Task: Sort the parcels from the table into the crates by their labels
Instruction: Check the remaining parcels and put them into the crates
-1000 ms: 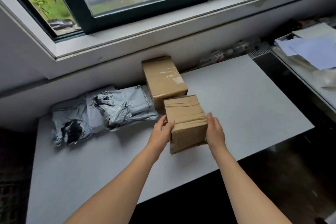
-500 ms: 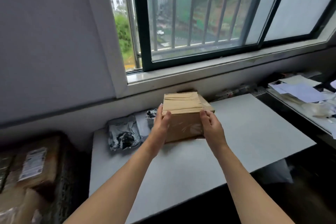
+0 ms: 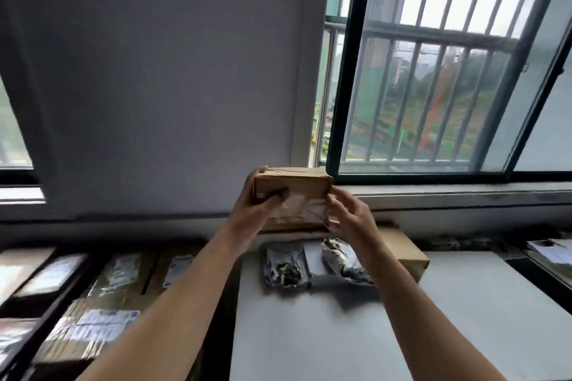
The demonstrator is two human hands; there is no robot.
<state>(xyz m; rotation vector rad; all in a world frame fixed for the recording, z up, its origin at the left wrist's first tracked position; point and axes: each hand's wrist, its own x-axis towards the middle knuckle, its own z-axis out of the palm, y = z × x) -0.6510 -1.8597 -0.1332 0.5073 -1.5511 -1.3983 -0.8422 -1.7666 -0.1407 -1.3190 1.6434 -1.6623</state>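
Note:
A small taped cardboard box [image 3: 297,195] is held up in the air in front of the window, well above the white table [image 3: 464,318]. My left hand [image 3: 250,210] grips its left side, thumb across the near face. My right hand [image 3: 348,215] holds its right side with curled fingers. On the table below lie two grey plastic mailer bags [image 3: 286,266] [image 3: 343,260] and a second cardboard box [image 3: 402,252], partly hidden behind my right arm.
Dark crates [image 3: 46,297] at the lower left hold several labelled parcels [image 3: 93,325]. Papers [image 3: 551,252] lie on a surface at the far right. A wall and a barred window stand behind the table.
Both hands have lifted the small box off the table, up to window height. The view has tilted upward and to the left, so the crates with parcels now show.

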